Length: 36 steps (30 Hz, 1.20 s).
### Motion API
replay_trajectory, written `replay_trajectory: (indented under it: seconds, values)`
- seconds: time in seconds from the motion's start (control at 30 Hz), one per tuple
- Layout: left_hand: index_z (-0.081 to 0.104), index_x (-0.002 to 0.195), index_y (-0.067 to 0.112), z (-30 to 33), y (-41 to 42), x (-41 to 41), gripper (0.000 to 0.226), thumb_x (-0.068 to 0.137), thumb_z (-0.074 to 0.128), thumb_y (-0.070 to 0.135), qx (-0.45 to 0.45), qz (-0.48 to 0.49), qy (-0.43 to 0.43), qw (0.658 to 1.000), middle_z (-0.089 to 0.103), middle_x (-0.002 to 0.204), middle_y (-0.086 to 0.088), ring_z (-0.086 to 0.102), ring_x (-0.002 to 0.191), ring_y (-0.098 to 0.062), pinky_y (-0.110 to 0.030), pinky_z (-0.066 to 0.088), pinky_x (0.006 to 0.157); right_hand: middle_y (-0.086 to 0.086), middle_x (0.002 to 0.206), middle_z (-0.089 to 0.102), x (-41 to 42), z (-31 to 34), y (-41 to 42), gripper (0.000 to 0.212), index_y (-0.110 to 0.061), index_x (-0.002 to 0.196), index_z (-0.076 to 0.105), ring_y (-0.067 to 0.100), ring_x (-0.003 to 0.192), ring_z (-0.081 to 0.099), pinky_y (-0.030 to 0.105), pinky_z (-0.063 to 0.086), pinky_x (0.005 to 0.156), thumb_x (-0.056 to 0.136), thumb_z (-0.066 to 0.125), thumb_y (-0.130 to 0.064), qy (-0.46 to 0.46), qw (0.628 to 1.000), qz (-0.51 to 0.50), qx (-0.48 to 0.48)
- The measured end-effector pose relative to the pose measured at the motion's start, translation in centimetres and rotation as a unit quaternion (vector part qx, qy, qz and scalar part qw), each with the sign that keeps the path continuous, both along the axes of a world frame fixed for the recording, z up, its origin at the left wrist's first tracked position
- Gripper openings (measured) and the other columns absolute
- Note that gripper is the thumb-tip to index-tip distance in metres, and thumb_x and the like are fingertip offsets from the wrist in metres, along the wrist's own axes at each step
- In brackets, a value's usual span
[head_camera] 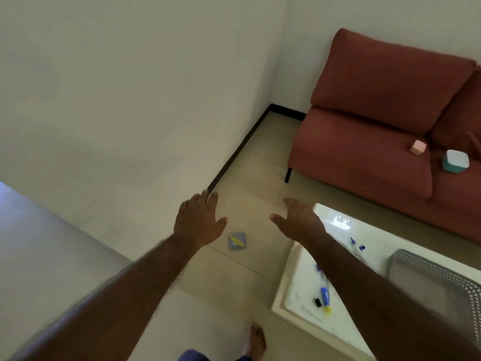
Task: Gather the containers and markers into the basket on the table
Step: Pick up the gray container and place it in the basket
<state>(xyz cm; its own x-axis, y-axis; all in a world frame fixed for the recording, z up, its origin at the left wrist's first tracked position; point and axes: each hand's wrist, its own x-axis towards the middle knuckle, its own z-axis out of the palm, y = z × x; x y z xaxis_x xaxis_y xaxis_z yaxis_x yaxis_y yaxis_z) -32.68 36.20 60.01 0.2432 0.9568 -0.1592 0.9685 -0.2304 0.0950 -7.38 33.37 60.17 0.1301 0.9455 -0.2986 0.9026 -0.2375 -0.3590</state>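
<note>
Both arms reach forward over the floor. My left hand (199, 220) is empty with its fingers spread. My right hand (299, 220) is also empty and open, above the near corner of the white table (299, 295). A grey perforated basket (432, 280) stands on the table at the right. A blue and yellow marker (326, 299) lies near the table's front edge beside a small black cap (317, 302). Further back lie small blue marker pieces (356, 243). A grey square container (237, 241) with a yellow item lies on the floor between my hands. A pink container (418, 147) and a teal and white container (455, 160) rest on the sofa.
A red sofa (364, 142) stands at the back right against the wall. White walls with a black skirting (242, 147) close off the left side. Beige tiled floor lies between sofa, table and wall. A bare foot (256, 340) shows at the bottom.
</note>
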Motion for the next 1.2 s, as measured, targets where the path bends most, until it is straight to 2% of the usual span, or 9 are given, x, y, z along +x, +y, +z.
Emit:
replay_trajectory:
  seconds: [0.23, 0.47, 0.63, 0.73, 0.93, 1.1, 1.2]
  values:
    - [0.018, 0.155, 0.017, -3.3, 6.3, -0.8, 0.081, 0.093, 0.042, 0.062, -0.064, -0.005, 0.003, 0.998, 0.025, 0.161, -0.012, 0.028, 0.146, -0.029, -0.044, 0.027, 0.115, 0.004, 0.155, 0.039, -1.1, -2.4, 5.4, 0.071, -0.017, 0.15, 0.035, 0.025, 0.141, 0.038, 0.037, 0.034, 0.111, 0.093, 0.054, -0.055, 0.002, 0.998, -0.018, -0.057]
    - [0.022, 0.154, 0.017, -10.0, 14.3, -1.7, 0.079, 0.092, 0.046, 0.06, -0.155, -0.037, 0.013, 0.987, 0.03, 0.159, -0.01, 0.033, 0.143, -0.03, -0.044, 0.031, 0.114, 0.005, 0.156, 0.038, -2.4, -7.8, 10.3, 0.071, -0.018, 0.152, 0.032, 0.026, 0.141, 0.039, 0.036, 0.034, 0.111, 0.095, 0.052, -0.054, 0.01, 0.986, -0.074, -0.149]
    - [0.024, 0.153, 0.017, -16.4, 19.7, -1.9, 0.078, 0.092, 0.048, 0.059, -0.246, -0.042, 0.017, 0.968, 0.035, 0.156, -0.009, 0.04, 0.139, -0.03, -0.043, 0.037, 0.109, 0.009, 0.149, 0.048, -4.5, -13.4, 14.9, 0.067, -0.013, 0.147, 0.04, 0.027, 0.135, 0.046, 0.034, 0.037, 0.108, 0.094, 0.056, -0.051, 0.052, 0.971, -0.141, -0.185]
    - [0.028, 0.151, 0.016, -18.7, 20.1, -2.5, 0.075, 0.092, 0.049, 0.058, -0.279, -0.03, 0.033, 0.959, 0.039, 0.153, -0.01, 0.045, 0.135, -0.031, -0.043, 0.04, 0.105, 0.01, 0.144, 0.052, -5.8, -15.8, 15.7, 0.065, -0.012, 0.144, 0.045, 0.028, 0.132, 0.05, 0.034, 0.04, 0.105, 0.093, 0.059, -0.049, 0.07, 0.965, -0.157, -0.199]
    - [0.025, 0.153, 0.017, -30.2, 23.8, -1.4, 0.079, 0.091, 0.05, 0.059, -0.36, 0.03, -0.006, 0.932, 0.036, 0.155, -0.01, 0.042, 0.137, -0.031, -0.043, 0.04, 0.109, 0.01, 0.14, 0.055, -6.3, -28.4, 19.7, 0.06, -0.01, 0.135, 0.051, 0.029, 0.128, 0.051, 0.031, 0.041, 0.101, 0.092, 0.058, -0.052, 0.095, 0.947, -0.17, -0.254]
    - [0.025, 0.153, 0.015, -46.6, 27.0, 0.8, 0.078, 0.093, 0.05, 0.057, -0.369, 0.056, -0.011, 0.928, 0.035, 0.155, -0.012, 0.039, 0.139, -0.03, -0.04, 0.036, 0.111, 0.014, 0.138, 0.055, -6.4, -46.0, 23.2, 0.056, -0.006, 0.131, 0.054, 0.03, 0.128, 0.051, 0.03, 0.039, 0.099, 0.094, 0.057, -0.048, 0.133, 0.939, -0.179, -0.263]
    - [0.031, 0.15, 0.012, -56.2, 27.7, 2.7, 0.075, 0.092, 0.053, 0.054, -0.367, 0.041, -0.006, 0.929, 0.039, 0.151, -0.015, 0.042, 0.137, -0.033, -0.041, 0.038, 0.11, 0.016, 0.139, 0.054, -6.2, -56.1, 24.0, 0.056, -0.005, 0.132, 0.052, 0.032, 0.129, 0.05, 0.031, 0.039, 0.101, 0.093, 0.059, -0.046, 0.138, 0.936, -0.183, -0.266]
